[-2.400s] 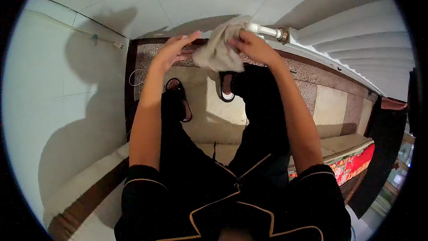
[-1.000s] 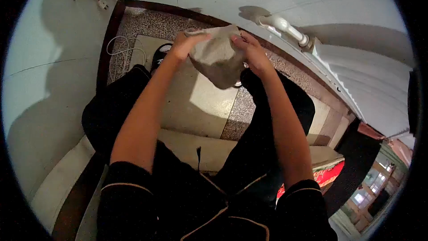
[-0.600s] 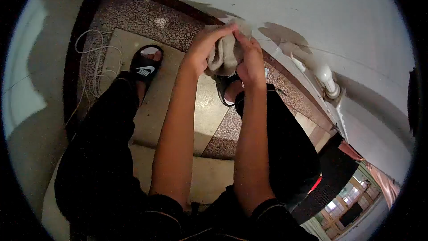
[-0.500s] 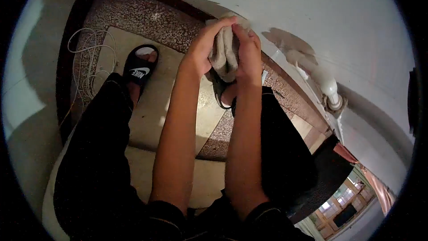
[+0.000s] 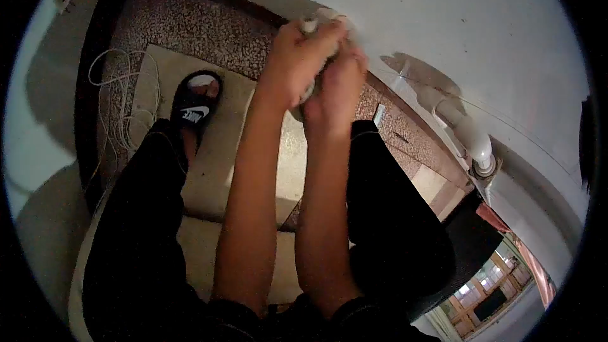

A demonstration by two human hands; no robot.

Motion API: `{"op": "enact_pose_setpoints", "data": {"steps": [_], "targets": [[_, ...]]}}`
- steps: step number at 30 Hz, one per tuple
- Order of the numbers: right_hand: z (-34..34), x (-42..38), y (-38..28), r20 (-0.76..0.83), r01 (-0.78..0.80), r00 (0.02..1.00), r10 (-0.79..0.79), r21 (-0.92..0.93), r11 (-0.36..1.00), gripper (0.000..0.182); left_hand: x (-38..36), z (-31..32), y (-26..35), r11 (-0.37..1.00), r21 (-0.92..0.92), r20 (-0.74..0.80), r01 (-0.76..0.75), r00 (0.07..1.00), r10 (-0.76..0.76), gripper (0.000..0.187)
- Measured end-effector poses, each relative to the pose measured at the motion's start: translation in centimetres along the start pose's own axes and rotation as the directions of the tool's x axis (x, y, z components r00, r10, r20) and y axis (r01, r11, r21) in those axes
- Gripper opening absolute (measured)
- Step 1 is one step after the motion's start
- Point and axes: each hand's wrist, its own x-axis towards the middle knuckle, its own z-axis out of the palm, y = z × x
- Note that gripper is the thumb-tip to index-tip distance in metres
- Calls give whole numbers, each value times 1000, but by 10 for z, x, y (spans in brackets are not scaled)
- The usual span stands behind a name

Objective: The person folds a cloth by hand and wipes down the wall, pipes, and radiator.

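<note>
A greyish-beige cloth [image 5: 309, 26] is bunched up between my two hands. Only small bits of it show, above and between the fingers. My left hand [image 5: 293, 65] is closed round its left side, its fingers reaching over the top. From the right, my right hand [image 5: 340, 83] is wrapped against the cloth, pressed close to the left. Both hands are somewhat blurred and hide most of the fabric. They are above the floor, near the foot of the wall.
A black slipper [image 5: 196, 98] is on my left foot. A white cable [image 5: 123, 98] lies coiled on the floor at the left. A white pipe [image 5: 465, 128] runs along the pale wall [image 5: 411, 12] at the right. A small light strip [image 5: 379, 114] lies by my right knee.
My hands have come closer together and squeezed the cloth, which was broader and folded between them before. The right forearm has shifted left. The view has moved slightly.
</note>
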Motion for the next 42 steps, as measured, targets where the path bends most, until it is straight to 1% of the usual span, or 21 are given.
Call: {"op": "enact_pose_setpoints", "data": {"steps": [1, 2, 5, 7, 9, 11, 13, 15, 19, 21, 22, 25, 26, 28, 29, 31, 32, 35, 39, 41, 42], "targets": [[-4, 4, 0, -7, -1, 1000, 1, 2, 1000, 13, -5, 5, 2, 996, -33, 56, -88, 994, 90, 35], [-10, 4, 1, -8, 4, 1000, -4, -11, 1000, 11, -9, 9, 5, 1000, 29, -33, -6, 999, 7, 37], [-4, -4, 3, -29, 50, 998, -50, 8, 999, 12, 0, -2, -6, 994, 86, -61, 69, 996, -64, 37], [0, -2, 4, -98, -19, 995, 23, 36, 999, 13, 2, -1, -4, 992, 76, -30, 101, 995, -99, 36], [-2, -1, 0, -13, 11, 1000, -11, 52, 999, 14, 0, 4, -7, 994, 33, 34, -106, 994, 105, 34], [-6, -4, 0, 21, 50, 998, -51, 57, 997, 12, 3, -7, -23, 982, 67, 67, -174, 983, 169, 32], [-7, 1, 10, -82, 83, 993, -83, -3, 997, 12, 7, -9, -25, 954, 93, 119, -285, 955, 273, 30], [-3, 4, 11, -105, 16, 994, -15, 7, 1000, 15, 6, -7, -17, 997, 73, 22, 4, 1000, -6, 31], [-15, 5, 11, 52, 68, 996, -70, 31, 997, 15, -4, -4, -15, 978, 209, -1, -25, 1000, 25, 32], [-10, 6, 15, -36, 12, 999, -10, 65, 998, 16, 9, -11, -21, 990, 139, 30, -35, 999, 31, 34], [-8, 3, 11, -61, 1, 998, 4, 83, 997, 17, 9, -5, -21, 997, 69, -42, -31, 999, 34, 30], [-2, 4, 6, -12, -21, 1000, 23, 112, 994, 18, 2, -2, -13, 964, 89, 83, -251, 966, 244, 30], [-10, 5, 14, -7, 0, 1000, 0, 66, 998, 16, -1, -7, -23, 972, 87, 74, -219, 974, 213, 30], [-15, 9, 24, -15, 12, 1000, -12, 12, 1000, 13, 14, -13, -27, 966, 247, -104, 78, 993, -54, 27], [-20, 10, 24, -11, 23, 1000, -22, 18, 1000, 13, 14, -11, -31, 966, 250, -96, 66, 994, -43, 27], [-6, 2, 6, 32, -15, 999, 11, 112, 994, 12, 6, -1, -19, 963, 136, 29, -233, 973, 231, 27], [-2, 0, 0, -13, -36, 999, 37, 114, 993, 12, 4, -5, -12, 962, 188, 96, -199, 978, 184, 25], [-3, -9, -10, -28, -20, 999, 22, 46, 999, 12, -6, 4, -3, 978, 181, 43, -107, 994, 101, 22], [11, -28, -50, 49, 84, 995, -84, 7, 996, 17, -33, 32, 33, 970, 134, 80, -204, 978, 194, 21], [18, -39, -72, -60, 115, 992, -113, 31, 993, 20, -40, 46, 50, 942, 131, 136, -310, 947, 292, 20], [16, -41, -82, 16, 102, 995, -102, 1, 995, 24, -44, 51, 56, 943, 116, 137, -313, 945, 297, 20]]}}
